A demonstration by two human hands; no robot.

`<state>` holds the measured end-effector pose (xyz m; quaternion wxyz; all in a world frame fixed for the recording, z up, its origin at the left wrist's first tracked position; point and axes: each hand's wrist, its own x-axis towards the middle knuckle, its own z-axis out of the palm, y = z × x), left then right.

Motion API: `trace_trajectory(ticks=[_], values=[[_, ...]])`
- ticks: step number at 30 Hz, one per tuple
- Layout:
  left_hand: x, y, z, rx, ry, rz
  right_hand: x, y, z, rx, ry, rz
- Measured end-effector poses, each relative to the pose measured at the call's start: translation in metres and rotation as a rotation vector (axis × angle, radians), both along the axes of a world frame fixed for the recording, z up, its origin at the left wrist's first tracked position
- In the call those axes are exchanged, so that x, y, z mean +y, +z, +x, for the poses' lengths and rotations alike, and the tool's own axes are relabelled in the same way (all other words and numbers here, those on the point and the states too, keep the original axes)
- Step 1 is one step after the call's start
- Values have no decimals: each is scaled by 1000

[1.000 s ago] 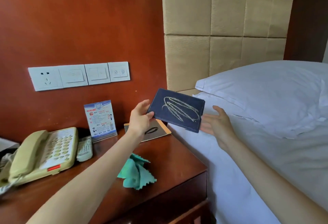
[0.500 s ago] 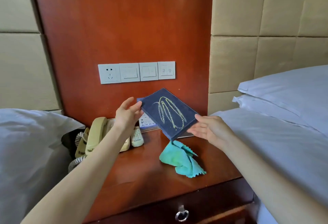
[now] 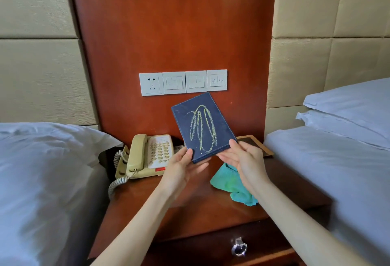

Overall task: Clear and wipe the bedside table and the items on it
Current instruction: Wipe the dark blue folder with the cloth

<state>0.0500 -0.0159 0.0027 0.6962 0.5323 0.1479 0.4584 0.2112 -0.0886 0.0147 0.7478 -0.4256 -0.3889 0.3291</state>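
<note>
Both hands are up over the counter (image 3: 190, 213), sharing one thing: a dark blue board (image 3: 202, 127) scrawled with yellow chalk loops. The left hand (image 3: 181, 169) grasps its lower left corner, thumb laid on the face, fingers tucked behind. The right hand (image 3: 242, 160) grasps the lower right corner, thumb on the front edge, fingers underneath. The board is off the counter, tilted, its top leaning left, chalked side toward the camera. Just below the right hand a crumpled teal cloth (image 3: 225, 183) lies on the wood. Left of the hands sits a beige telephone (image 3: 147, 156), its coiled cord trailing off the counter's edge. Behind the right hand, a wood-framed slate (image 3: 256, 142) lies by the wall. Above, a row of wall switches (image 3: 183, 82). White beds flank both sides.
</note>
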Motion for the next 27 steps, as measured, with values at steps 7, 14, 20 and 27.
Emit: trace_trajectory(ticks=[7, 14, 20, 27], values=[[16, -9, -5, -20, 152, 13, -8, -7, 7, -688, -199, -174], [22, -14, -12, 86, 306, 110, -27, -39, 30, -1252, -4, -492], [-3, -32, -15, 119, 329, 142, -19, -60, 38, -1362, -174, -412], [6, -21, -14, 278, 493, 362, 12, -28, 39, -604, -408, -125]])
